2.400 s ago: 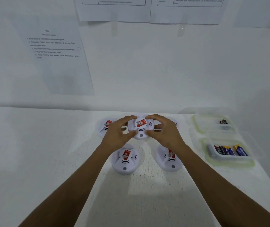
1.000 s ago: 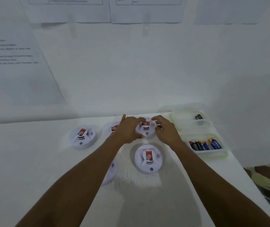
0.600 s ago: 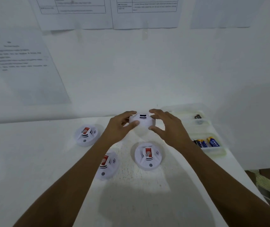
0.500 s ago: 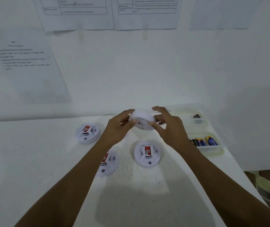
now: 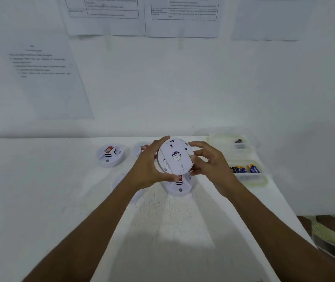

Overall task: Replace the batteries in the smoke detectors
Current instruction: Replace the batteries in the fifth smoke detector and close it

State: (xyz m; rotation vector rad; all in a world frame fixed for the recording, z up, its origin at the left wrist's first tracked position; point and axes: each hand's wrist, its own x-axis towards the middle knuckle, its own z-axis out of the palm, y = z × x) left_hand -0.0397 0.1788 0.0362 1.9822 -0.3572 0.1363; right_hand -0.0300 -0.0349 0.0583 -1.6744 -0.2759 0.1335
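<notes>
The left hand (image 5: 148, 166) is half closed around the left rim of the held smoke detector (image 5: 175, 156), with the index finger up at its top edge and the thumb under its lower edge. The right hand (image 5: 210, 161) is more open. Its fingers are spread and bent, and the fingertips and thumb pinch the right rim. The detector is between both hands, lifted above the table (image 5: 40, 200) and tilted so that its flat back faces the camera. It is a round disc of smooth white plastic with small slots and a dark spot in the middle.

Just under the hands a second detector (image 5: 179, 188) lies face up, domed, with a red label. Another detector (image 5: 109, 156) lies left of the left hand. To the right of the right hand is a clear plastic container (image 5: 250, 178) with rounded corners, holding blue and yellow batteries (image 5: 246, 169). The table surface is white and looks rough between the forearms.
</notes>
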